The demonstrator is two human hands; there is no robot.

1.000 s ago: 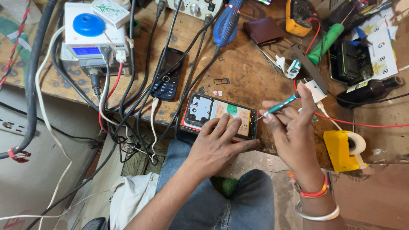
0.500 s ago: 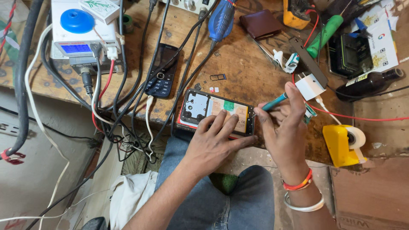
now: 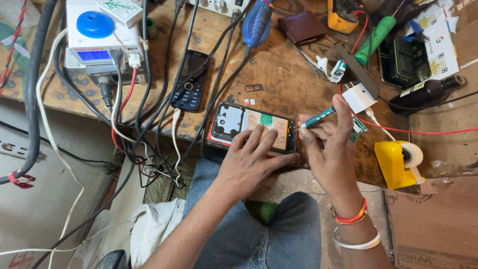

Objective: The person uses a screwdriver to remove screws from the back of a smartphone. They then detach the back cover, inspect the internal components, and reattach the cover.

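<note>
Left hand (image 3: 249, 167) pins opened phone (image 3: 253, 127) – right hand (image 3: 329, 149) grips teal screwdriver (image 3: 318, 118)

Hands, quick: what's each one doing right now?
Left hand: open, fingers pressed flat on the opened phone.
Right hand: closed around a teal screwdriver.

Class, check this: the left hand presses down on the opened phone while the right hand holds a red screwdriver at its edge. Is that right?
Not quite. The head view shows the screwdriver in the right hand is teal, not red. The left hand does press on the opened phone.
</note>
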